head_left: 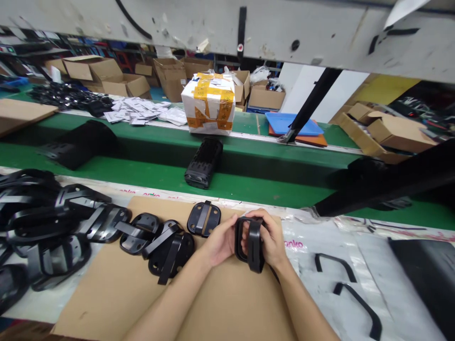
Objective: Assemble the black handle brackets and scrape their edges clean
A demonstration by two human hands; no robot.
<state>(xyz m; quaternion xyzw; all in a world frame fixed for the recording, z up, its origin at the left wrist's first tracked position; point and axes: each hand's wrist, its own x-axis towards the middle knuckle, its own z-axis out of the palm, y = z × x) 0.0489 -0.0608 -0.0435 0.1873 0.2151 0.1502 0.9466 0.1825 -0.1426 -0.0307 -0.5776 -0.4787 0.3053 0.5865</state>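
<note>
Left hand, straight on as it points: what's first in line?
The black plastic frame, which is already against the left hand; its fingers curl onto the frame's near side, and the right hand holds the other side. Depth is unclear, but nothing appears to lie between the left hand and the frame.

A black plastic frame fills the gap between the left hand and right hand. Just beyond the left fingers, a black plastic plate, then a row of black parts blocks that way. Cardboard sheet open below the fingers. Past the right fingers, white plastic film passable up to black strips. Ahead, green conveyor belt passable; black casing stands ahead-left.
</note>
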